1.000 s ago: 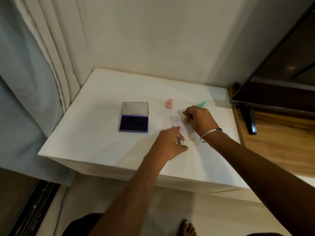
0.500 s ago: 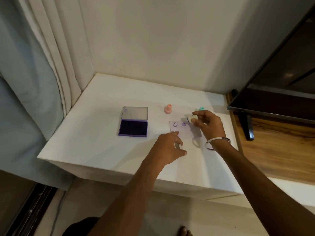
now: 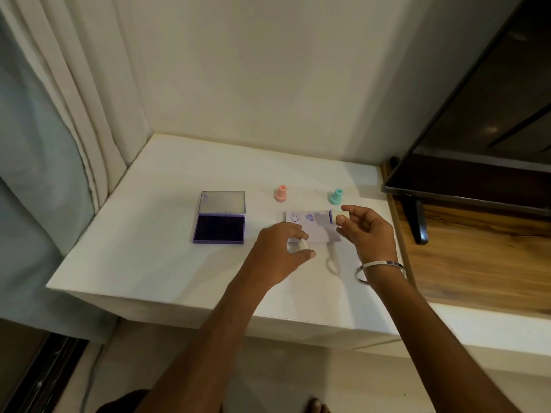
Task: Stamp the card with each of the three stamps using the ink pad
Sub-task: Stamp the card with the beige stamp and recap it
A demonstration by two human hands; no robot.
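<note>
Card [image 3: 316, 232] flat on the white table [image 3: 167, 234], near its right end, two purple prints on it: a smiley at the left, a heart just beside it. Your right hand [image 3: 368, 231] is raised over the card's right edge, its grip closed by thumb and fingertips on a pale stamp [image 3: 338, 217]; the stamp is tipped on its side, inked purple face turned left toward the prints and clear of the card. Your left hand [image 3: 278, 253] sits at the card's near left corner, fingers curled; its grip holds a small pale object [image 3: 298, 244] against the table — cannot tell what it is. Pink stamp [image 3: 281, 193] stands upright behind the card's left end. Teal stamp [image 3: 335, 196] stands upright behind its right end, just beyond your right fingers and apart from them. Ink pad [image 3: 220, 228] lies open left of the card, well apart from it, lid [image 3: 223, 202] swung back toward the wall, dark purple pad exposed. Bangle [image 3: 380, 271] on your right wrist. Curtain [image 3: 74, 93] hangs at the left; a dark screen [image 3: 483, 129] stands on a wooden surface [image 3: 477, 260] at the right.
</note>
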